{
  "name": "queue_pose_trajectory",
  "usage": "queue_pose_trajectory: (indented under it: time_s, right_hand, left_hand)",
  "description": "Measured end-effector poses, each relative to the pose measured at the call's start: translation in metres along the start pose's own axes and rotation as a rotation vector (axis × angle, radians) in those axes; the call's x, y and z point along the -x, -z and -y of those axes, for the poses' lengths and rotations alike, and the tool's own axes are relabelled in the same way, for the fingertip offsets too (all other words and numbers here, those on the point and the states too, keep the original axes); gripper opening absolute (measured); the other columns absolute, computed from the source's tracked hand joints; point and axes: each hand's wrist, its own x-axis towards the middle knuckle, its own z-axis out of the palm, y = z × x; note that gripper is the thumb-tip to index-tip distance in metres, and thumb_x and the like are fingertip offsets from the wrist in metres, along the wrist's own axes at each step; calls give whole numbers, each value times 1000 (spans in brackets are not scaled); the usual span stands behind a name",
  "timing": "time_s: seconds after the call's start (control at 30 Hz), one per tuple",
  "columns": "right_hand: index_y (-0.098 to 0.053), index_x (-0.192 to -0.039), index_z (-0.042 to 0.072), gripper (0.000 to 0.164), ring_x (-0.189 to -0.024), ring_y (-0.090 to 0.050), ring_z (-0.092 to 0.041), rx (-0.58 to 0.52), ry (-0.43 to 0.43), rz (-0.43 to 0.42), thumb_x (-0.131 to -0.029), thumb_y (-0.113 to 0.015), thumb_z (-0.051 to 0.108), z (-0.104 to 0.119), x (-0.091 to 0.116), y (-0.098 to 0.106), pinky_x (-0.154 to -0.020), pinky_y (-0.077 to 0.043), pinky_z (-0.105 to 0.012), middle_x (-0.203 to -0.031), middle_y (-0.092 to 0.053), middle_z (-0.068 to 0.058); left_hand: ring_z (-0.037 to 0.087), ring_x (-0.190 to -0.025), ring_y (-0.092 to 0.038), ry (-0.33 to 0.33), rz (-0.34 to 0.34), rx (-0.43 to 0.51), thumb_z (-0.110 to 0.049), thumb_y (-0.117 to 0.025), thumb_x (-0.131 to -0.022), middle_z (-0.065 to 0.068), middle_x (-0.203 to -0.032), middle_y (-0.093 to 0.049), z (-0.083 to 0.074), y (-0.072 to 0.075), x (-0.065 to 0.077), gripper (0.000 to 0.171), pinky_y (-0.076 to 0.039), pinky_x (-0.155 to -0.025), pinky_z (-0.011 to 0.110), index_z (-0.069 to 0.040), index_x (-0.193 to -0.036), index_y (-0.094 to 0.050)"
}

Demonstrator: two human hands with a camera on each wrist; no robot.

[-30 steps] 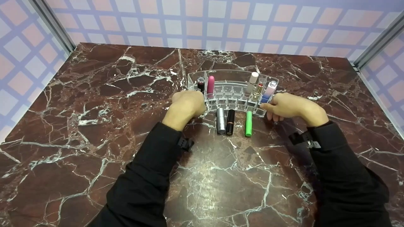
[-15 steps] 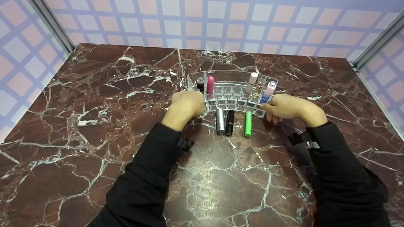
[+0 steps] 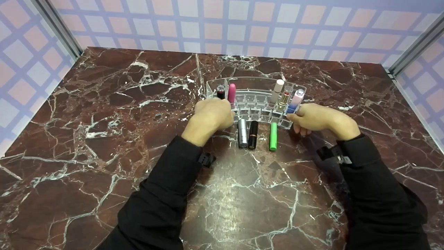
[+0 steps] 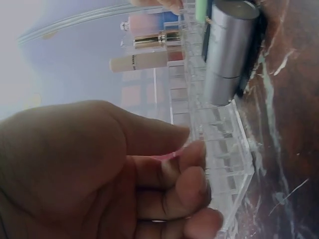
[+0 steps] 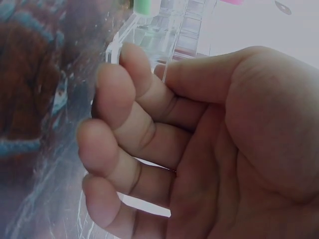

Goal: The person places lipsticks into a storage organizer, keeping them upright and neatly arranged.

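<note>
A clear curved cosmetics organizer with stepped compartments stands on the marbled table. My right hand pinches its right front corner; thumb and forefinger meet at the clear wall in the right wrist view. Over the organizer's left end is my left hand, fingers loosely bent and nothing visible in them. In the left wrist view its fingertips overlap the front compartments. A pink tube and a dark-bodied tube stand upright behind that hand. Before the organizer lie a silver tube, a black tube and a green tube.
On the organizer's right side stand a white-capped lip gloss, a gold lipstick with a red top and a pink-to-blue tube. Checkered panels rise behind and beside the table.
My left hand has shifted slightly right from the organizer's left end, covering more of its front row. The right hand stays at its corner. The organizer and tubes look unmoved.
</note>
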Motion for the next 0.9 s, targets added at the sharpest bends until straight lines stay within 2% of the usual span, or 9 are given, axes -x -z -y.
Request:
queue_pose_trajectory:
  time_s: [0.13, 0.23, 0.4, 0.47, 0.63, 0.8, 0.9]
  right_hand:
    - [-69, -80, 3, 50, -64, -66, -19, 6, -2, 3, -111, -41, 29, 0, 0, 0, -66, -55, -34, -71, -68, -6]
    - [-69, -80, 3, 50, -64, -66, -19, 10, -6, 2, -111, -41, 30, 0, 0, 1, -66, -55, -34, -71, -68, -6]
    - [-69, -80, 3, 50, -64, -66, -19, 7, -3, -1, -110, -41, 30, 0, 0, 0, -65, -55, -34, -72, -68, -6]
    - [-70, -80, 3, 51, -64, -66, -19, 13, 3, -2, -111, -41, 31, 0, 0, 0, -66, -55, -35, -71, -69, -5]
    - [-69, -79, 3, 51, -64, -66, -18, 25, 9, -3, -111, -41, 31, 0, 0, 1, -68, -55, -36, -71, -69, -5]
    - [-69, -79, 3, 50, -64, -66, -19, 16, 12, -1, -111, -41, 29, 0, 0, 0, -68, -55, -36, -71, -68, -6]
    - [-69, -79, 3, 50, -64, -66, -19, 15, 11, -1, -111, -41, 29, 0, 0, 0, -69, -55, -36, -71, -68, -6]
  left_hand:
    - [30, -94, -64, -32, -47, -3, -42, -49, -105, 16, -114, -67, -4, -4, -1, 40, -52, -79, 42, -7, -109, -68]
    - [28, -89, -64, -43, -63, 1, -46, -49, -105, 15, -108, -68, -7, -8, -3, 44, -50, -76, 40, -7, -108, -69]
    - [23, -74, -61, -71, -82, -12, -52, -47, -105, 10, -91, -68, -11, -13, -3, 49, -44, -62, 32, -8, -96, -69]
    - [22, -72, -61, -76, -86, -19, -53, -47, -105, 10, -90, -69, -13, -15, -4, 51, -42, -57, 31, -8, -97, -70]
    - [21, -72, -61, -69, -69, -44, -55, -47, -104, 10, -95, -70, -15, -18, -6, 53, -39, -52, 29, -8, -108, -70]
    - [22, -75, -63, -66, -59, -53, -55, -46, -104, 11, -99, -70, -15, -18, -6, 53, -40, -54, 30, -8, -107, -70]
    - [24, -81, -66, -66, -51, -55, -55, -46, -104, 13, -104, -71, -16, -18, -6, 52, -45, -59, 32, -9, -107, -70]
